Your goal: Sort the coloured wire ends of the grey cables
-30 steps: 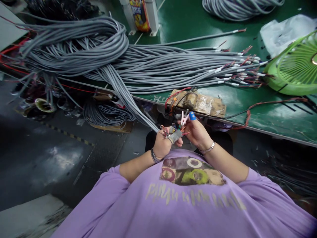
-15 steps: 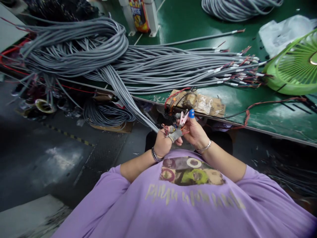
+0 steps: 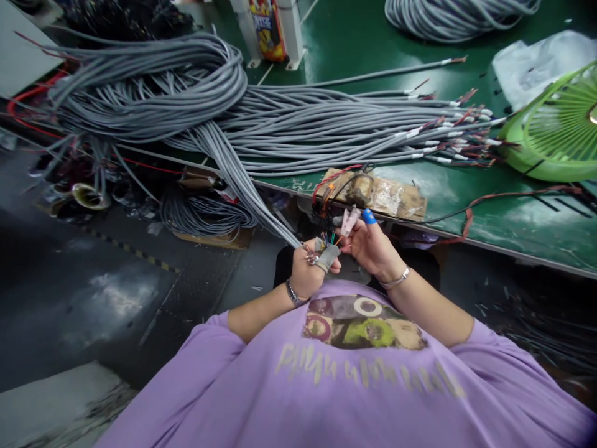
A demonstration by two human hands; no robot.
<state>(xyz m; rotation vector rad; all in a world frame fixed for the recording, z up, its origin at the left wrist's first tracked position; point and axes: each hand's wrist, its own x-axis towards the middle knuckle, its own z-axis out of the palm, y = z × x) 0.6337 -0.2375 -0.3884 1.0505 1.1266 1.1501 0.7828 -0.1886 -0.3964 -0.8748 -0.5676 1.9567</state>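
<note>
My left hand [image 3: 308, 272] is closed around the end of a grey cable [image 3: 261, 208] that hangs down from the bench; thin coloured wires [image 3: 330, 238] fan out of the cable end above my taped thumb. My right hand [image 3: 372, 247], with a blue cot on one fingertip, pinches a small pink clip [image 3: 349, 220] just above those wires. Both hands sit close together in front of my chest, below the bench edge.
A big bundle of grey cables [image 3: 280, 124] lies across the green bench [image 3: 489, 205], stripped ends to the right. A green fan [image 3: 555, 127], a white plastic bag [image 3: 536, 59], a taped cardboard block with leads [image 3: 377, 193] and another cable coil [image 3: 448, 15] also sit there.
The pink clip in my right hand has shifted slightly up and right of the wire ends. The coloured wires show more clearly. My left hand has hardly moved.
</note>
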